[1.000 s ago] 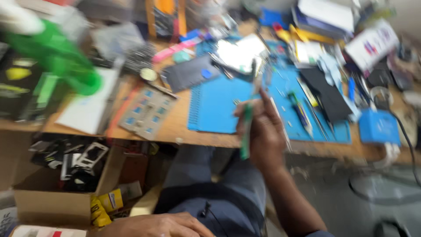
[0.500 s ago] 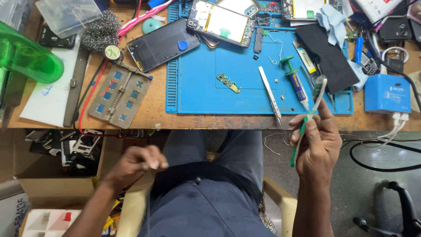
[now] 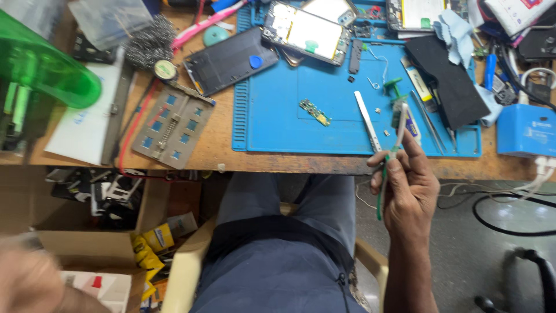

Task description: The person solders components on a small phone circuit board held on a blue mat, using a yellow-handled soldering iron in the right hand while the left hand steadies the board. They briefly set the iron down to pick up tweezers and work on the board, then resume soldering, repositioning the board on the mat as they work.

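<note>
Tweezers (image 3: 387,174) pinched upright in right hand (image 3: 408,194) at desk edge just below blue mat (image 3: 272,127), left hand (image 3: 29,284) blurred low, grip unreadable; could slip off onto floor if pinch loosens.

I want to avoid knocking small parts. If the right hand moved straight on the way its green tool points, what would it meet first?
Probably the small green-handled tool on the blue mat; the right hand aims its thin tool there, though height above the mat is unclear.
</note>
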A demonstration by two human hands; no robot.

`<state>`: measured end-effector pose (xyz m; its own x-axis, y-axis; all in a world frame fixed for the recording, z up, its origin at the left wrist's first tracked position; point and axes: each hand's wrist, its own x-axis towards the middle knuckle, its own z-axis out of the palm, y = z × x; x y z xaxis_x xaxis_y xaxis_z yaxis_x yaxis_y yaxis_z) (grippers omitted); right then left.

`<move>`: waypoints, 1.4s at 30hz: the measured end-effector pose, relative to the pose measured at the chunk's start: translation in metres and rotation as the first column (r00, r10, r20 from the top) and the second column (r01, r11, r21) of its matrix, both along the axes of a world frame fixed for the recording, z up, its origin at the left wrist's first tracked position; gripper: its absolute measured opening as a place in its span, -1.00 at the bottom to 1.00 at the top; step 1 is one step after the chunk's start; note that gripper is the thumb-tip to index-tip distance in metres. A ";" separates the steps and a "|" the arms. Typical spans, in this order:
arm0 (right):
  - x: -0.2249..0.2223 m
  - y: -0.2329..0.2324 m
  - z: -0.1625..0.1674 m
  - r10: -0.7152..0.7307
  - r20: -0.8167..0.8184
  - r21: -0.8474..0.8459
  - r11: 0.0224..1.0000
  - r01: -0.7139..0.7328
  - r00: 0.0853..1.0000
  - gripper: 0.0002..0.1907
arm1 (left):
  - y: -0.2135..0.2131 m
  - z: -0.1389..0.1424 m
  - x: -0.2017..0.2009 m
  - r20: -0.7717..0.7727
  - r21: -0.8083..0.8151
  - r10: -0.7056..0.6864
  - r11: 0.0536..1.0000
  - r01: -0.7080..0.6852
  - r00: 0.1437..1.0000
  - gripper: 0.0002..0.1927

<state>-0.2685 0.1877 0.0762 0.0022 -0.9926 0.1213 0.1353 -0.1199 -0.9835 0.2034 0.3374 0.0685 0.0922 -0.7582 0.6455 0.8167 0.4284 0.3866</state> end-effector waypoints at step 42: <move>-0.005 0.000 -0.012 -0.027 0.015 0.040 0.999 0.027 1.000 -0.48 | -0.017 -0.007 -0.114 0.358 0.548 -0.882 0.464 0.696 0.305 -0.55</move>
<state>-0.2731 0.1881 0.0639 -0.0261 -0.9963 0.0813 0.1481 -0.0843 -0.9854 0.0898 0.3202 0.0614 -0.9191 -0.3797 0.1058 0.2968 -0.4901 0.8196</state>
